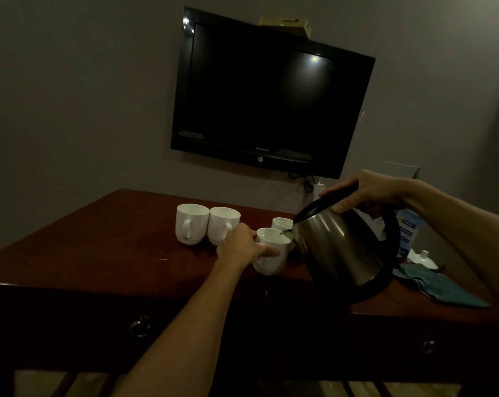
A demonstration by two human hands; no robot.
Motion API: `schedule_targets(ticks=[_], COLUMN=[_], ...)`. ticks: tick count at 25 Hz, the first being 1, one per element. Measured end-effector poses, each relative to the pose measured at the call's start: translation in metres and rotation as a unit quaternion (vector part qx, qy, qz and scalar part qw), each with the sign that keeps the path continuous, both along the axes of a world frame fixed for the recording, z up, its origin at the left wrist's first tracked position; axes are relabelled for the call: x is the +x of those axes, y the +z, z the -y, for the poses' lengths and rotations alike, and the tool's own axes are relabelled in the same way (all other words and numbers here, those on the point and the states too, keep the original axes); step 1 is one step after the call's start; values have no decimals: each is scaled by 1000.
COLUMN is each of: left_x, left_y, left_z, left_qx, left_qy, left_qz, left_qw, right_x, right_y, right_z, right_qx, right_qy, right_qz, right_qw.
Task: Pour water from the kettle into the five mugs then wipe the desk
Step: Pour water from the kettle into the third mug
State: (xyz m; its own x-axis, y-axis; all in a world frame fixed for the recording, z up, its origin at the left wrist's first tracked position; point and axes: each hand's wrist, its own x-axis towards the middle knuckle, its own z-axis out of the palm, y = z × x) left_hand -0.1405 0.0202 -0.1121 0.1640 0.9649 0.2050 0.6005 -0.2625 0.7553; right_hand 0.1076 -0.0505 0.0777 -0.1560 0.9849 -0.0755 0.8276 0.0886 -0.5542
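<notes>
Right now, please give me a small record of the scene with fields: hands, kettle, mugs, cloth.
left hand: grips the near mug on the desk
right hand: holds the kettle by its handle, tilted, spout over the near mug
mugs: four visible; two stand at left, one behind the near mug
cloth: folded, on the desk at right

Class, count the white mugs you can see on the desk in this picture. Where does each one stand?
4 visible. Two stand side by side at the back left; one is held by the left hand under the kettle spout; one stands behind it. A fifth may be hidden behind the kettle.
</notes>
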Motion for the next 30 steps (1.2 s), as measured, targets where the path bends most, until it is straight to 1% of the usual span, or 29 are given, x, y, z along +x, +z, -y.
schedule_targets(ticks=[10,21,30], left_x=[0,-1,-1], left_y=[0,1,1], left_z=[0,0,0], left_qx=[-4,-5,-5], left_qy=[2,0,0], left_qz=[2,6,7], left_qw=[1000,1000,1000], right_x=[-1,-5,-3], right_y=[2,4,1], right_z=[-3,0,2], right_qx=[-8,5,7], right_qy=[4,1,2], right_qz=[12,33,21], right_qw=[1000,999,1000])
